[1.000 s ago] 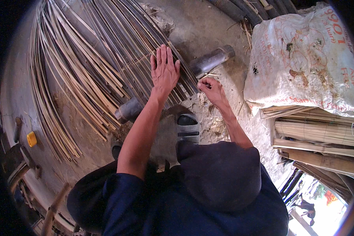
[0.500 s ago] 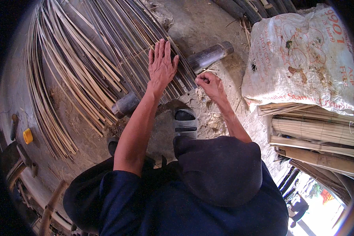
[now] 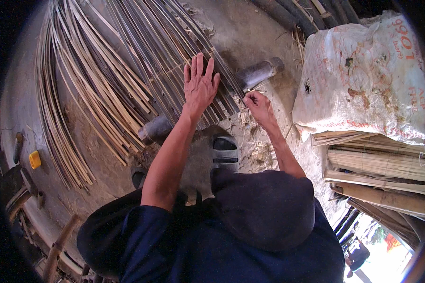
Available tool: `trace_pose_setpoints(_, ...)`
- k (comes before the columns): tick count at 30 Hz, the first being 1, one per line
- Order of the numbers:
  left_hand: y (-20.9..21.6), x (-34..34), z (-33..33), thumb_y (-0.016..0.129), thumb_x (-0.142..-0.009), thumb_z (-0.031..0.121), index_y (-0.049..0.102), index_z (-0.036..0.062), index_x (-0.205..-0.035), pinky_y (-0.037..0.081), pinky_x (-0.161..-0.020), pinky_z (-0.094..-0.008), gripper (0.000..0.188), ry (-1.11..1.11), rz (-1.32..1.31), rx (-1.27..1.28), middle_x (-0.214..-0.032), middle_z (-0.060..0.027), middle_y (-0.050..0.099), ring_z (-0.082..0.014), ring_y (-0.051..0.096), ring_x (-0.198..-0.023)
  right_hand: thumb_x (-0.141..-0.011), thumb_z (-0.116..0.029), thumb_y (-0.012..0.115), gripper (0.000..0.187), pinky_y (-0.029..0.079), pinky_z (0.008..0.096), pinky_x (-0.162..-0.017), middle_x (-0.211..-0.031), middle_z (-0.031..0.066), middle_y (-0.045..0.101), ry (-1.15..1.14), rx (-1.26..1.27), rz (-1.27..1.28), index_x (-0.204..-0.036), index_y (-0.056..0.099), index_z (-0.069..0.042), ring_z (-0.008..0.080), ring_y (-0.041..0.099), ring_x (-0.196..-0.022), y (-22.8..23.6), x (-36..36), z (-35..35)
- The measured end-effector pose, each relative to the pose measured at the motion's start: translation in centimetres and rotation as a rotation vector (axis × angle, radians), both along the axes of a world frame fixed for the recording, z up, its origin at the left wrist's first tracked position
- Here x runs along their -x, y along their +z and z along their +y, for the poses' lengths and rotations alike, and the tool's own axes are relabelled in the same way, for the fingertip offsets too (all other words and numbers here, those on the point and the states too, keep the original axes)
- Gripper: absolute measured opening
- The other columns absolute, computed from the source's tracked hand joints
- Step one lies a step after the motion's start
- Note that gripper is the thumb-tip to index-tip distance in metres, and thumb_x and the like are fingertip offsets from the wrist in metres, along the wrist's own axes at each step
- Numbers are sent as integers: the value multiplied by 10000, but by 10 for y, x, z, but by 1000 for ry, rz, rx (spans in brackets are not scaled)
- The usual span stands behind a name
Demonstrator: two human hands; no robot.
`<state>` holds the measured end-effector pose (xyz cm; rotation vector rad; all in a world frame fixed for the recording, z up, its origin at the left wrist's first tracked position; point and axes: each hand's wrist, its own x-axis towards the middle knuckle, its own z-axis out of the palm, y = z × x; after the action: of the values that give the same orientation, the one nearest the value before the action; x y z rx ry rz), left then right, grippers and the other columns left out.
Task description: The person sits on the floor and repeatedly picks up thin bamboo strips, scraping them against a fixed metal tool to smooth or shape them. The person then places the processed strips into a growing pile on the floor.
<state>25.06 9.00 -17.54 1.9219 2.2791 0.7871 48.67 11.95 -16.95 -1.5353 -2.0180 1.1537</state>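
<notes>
A panel of thin, dark bamboo slats (image 3: 163,47), bound with crosswise ties, slopes away from me. My left hand (image 3: 201,87) lies flat on it, fingers stretched out and pressing nothing but slats. At the panel's right edge my right hand (image 3: 259,107) is closed in a pinch, thumb against forefinger. Whatever sits between those fingertips is too small to make out. Under the panel runs a dark bamboo pole (image 3: 262,70), whose other end (image 3: 153,129) sticks out by my left forearm.
Loose bamboo strips (image 3: 87,104) fan across the floor at left. A yellow ring-shaped object (image 3: 34,160) and a wooden-handled tool (image 3: 18,147) lie beyond them. A white printed sack (image 3: 354,85) rests at right above stacked split bamboo (image 3: 378,162). My sandaled foot (image 3: 224,148) is below the panel.
The whole view has shifted slightly, so everything appears a little lower and farther right. My left hand stays flat on the slats, and my right hand keeps its pinch at the edge.
</notes>
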Motion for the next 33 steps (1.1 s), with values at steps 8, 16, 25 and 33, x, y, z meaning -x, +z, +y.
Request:
trace_pose_setpoints(8, 4, -2, -3, 517, -958, 358, 472, 119, -1434, 179, -1184, -504, 535, 32, -3, -2, -1555, -192, 314, -351, 282, -1448, -963, -224, 613, 173, 518, 333, -646, -789, 95, 675, -22, 385, 224, -999, 664, -63, 266, 631, -641, 65, 31, 3)
trace_pose_setpoints(16, 8, -2, -1, 543, -941, 332, 459, 82, -1413, 173, -1187, -511, 541, 7, -31, -36, -1559, -197, 296, -345, 252, -1463, -984, -217, 606, 197, 453, 297, -550, -667, 62, 598, 18, -280, 111, -975, 675, -34, 113, 519, -589, 51, 65, -21)
trace_pose_setpoints(25, 9, -3, -1, 521, -951, 330, 436, 92, -1454, 146, -1204, -491, 563, 21, -48, 59, -1587, -174, 263, -323, 214, -1485, -970, -287, 609, 256, 503, 373, -635, -791, 187, 663, 210, -292, -6, -1077, 695, -72, 232, 634, -663, 33, 50, -5)
trace_pose_setpoints(33, 7, -3, -2, 532, -952, 328, 303, -38, -1483, 150, -1210, -462, 684, 45, -32, 18, -1557, -194, 316, -310, 255, -1473, -978, -245, 602, 334, 526, 332, -829, -1092, 168, 700, 138, 38, 0, -1292, 640, -138, 225, 658, -964, 51, 52, 4)
